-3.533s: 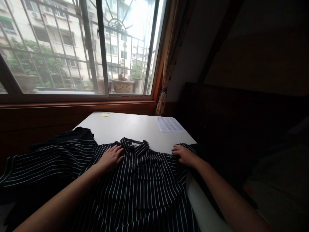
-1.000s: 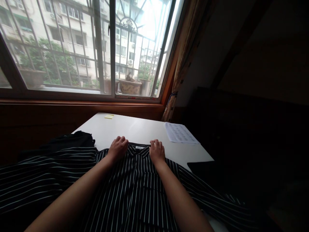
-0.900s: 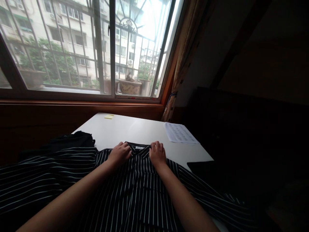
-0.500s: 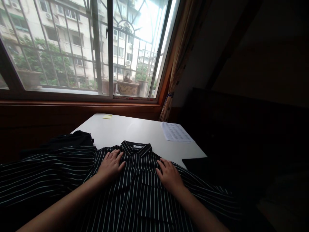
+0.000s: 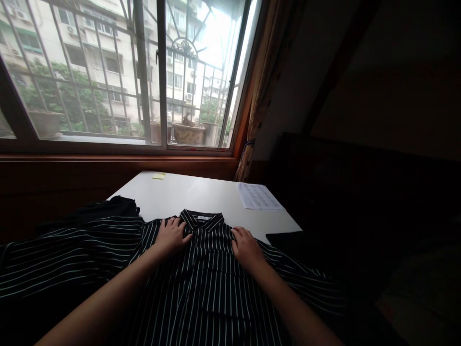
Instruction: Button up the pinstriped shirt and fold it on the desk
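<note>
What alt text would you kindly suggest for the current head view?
The left hand and right hand rest on a dark striped shirt spread over a white table. Farther back are a yellow note, papers and a window.

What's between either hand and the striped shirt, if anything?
Nothing visible: left hand and right hand both rest directly on the striped shirt, either side of its collar. The papers lie beyond, on the table.
</note>
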{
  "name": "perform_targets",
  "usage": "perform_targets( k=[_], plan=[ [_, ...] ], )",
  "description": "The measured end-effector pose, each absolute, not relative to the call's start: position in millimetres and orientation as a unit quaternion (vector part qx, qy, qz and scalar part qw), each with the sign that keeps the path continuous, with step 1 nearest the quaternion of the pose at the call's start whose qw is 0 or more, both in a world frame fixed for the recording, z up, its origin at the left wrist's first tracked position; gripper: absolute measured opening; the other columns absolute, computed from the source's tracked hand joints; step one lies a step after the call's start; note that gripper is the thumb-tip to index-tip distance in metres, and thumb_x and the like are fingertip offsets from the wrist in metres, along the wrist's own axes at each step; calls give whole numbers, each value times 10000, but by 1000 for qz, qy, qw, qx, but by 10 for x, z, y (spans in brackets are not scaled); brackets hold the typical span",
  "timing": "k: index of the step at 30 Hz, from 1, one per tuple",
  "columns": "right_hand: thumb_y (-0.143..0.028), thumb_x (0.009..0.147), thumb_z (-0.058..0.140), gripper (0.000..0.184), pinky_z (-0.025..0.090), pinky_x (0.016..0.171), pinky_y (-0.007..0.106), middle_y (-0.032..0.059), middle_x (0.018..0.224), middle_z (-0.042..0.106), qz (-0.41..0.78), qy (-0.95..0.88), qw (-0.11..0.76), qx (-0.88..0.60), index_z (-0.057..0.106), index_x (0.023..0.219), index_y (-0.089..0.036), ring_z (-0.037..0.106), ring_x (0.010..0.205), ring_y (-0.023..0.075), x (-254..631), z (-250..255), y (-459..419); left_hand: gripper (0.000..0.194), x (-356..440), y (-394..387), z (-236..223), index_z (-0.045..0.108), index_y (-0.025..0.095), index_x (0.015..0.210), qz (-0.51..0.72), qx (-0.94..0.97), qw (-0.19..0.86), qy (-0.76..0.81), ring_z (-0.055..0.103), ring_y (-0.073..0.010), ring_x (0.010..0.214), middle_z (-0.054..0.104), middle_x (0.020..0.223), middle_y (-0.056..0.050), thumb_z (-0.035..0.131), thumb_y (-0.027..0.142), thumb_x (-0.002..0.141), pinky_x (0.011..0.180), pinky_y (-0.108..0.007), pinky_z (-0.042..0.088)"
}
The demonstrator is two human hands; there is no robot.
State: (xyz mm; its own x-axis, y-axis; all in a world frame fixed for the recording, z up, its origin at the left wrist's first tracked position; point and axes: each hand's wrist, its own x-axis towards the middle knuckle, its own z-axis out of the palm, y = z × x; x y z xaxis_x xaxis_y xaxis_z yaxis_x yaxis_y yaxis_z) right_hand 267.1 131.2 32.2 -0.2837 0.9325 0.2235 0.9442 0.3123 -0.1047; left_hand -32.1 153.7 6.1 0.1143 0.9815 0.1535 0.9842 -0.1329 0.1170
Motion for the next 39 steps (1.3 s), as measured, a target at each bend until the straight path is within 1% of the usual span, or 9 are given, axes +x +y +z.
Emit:
perform_targets(
  k=[2, 4, 7, 10, 13, 17, 22, 30, 39],
  plan=[
    [-330, 979, 423, 399, 364, 1094, 261, 40, 1376, 591, -13, -814, 132, -565, 603, 1323, -241, 514, 1259, 194, 2398, 327, 1341, 565, -245, 1532, 104, 665, 227, 1225, -106, -763, 15, -637, 481, -314, 1322, 577, 1395, -115, 387, 627, 939, 1141, -459, 309],
    [-390, 977, 441, 391, 408, 1053, 278, 53, 1324, 621, -7, -813, 139, -566, 633, 1281, -235, 535, 1218, 213, 2184, 274, 1386, 520, -202, 1524, 95, 675, 226, 1195, -114, -769, 21, -629, 502, -281, 1300, 587, 1380, -98, 368, 577, 963, 1121, -393, 347],
    [-421, 969, 451, 465, 390, 1076, 383, 125, 1401, 556, -9, -789, 152, -595, 605, 1323, -163, 465, 1290, 293, 1998, 142, 1470, 542, -217, 1534, 3, 575, 171, 1345, -120, -756, 32, -643, 413, -298, 1389, 490, 1484, -132, 383, 515, 972, 1174, -431, 277],
    [-439, 978, 424, 539, 296, 1139, 452, 163, 1469, 488, -9, -767, 161, -621, 537, 1400, -124, 386, 1363, 326, 1935, 30, 1559, 603, -278, 1593, -108, 473, 123, 1439, -119, -741, 30, -661, 329, -303, 1454, 415, 1542, -161, 360, 503, 985, 1210, -471, 206],
    [-461, 983, 398, 575, 197, 1190, 438, 156, 1506, 456, -2, -761, 158, -629, 506, 1433, -120, 338, 1413, 307, 1933, -27, 1647, 649, -314, 1688, -171, 438, 108, 1466, -114, -736, 19, -667, 283, -297, 1481, 375, 1566, -165, 330, 534, 988, 1220, -490, 175],
    [-480, 979, 381, 611, 148, 1212, 385, 120, 1599, 327, 14, -765, 143, -628, 474, 1459, -114, 292, 1458, 269, 1968, -48, 1774, 682, -303, 1807, -179, 399, 112, 1494, -107, -735, 7, -670, 231, -290, 1503, 321, 1592, -156, 291, 559, 989, 1221, -514, 146],
    [-531, 989, 307, 688, 89, 1224, 376, 100, 1608, 317, 39, -774, 109, -622, 401, 1507, -88, 224, 1494, 235, 2034, -56, 1971, 686, -273, 1889, -150, 381, 131, 1508, -95, -735, -1, -672, 168, -279, 1521, 275, 1613, -137, 267, 562, 987, 1224, -518, 107],
    [-592, 991, 223, 734, 22, 1222, 432, 53, 1645, 215, 61, -777, 67, -623, 324, 1548, -126, 116, 1523, 237, 2170, -44, 2300, 757, -172, 2063, -90, 365, 143, 1522, -71, -727, -25, -682, 96, -310, 1530, 187, 1635, -139, 224, 631, 960, 1198, -615, 55],
    [-618, 993, 201, 749, 33, 1217, 474, 54, 1658, 157, 67, -789, 31, -610, 269, 1568, -142, 55, 1532, 233, 2245, -33, 2584, 773, -218, 2386, -138, 359, 157, 1526, -75, -737, -38, -670, 79, -330, 1529, 166, 1639, -142, 185, 660, 966, 1183, -648, 54]
  ],
)
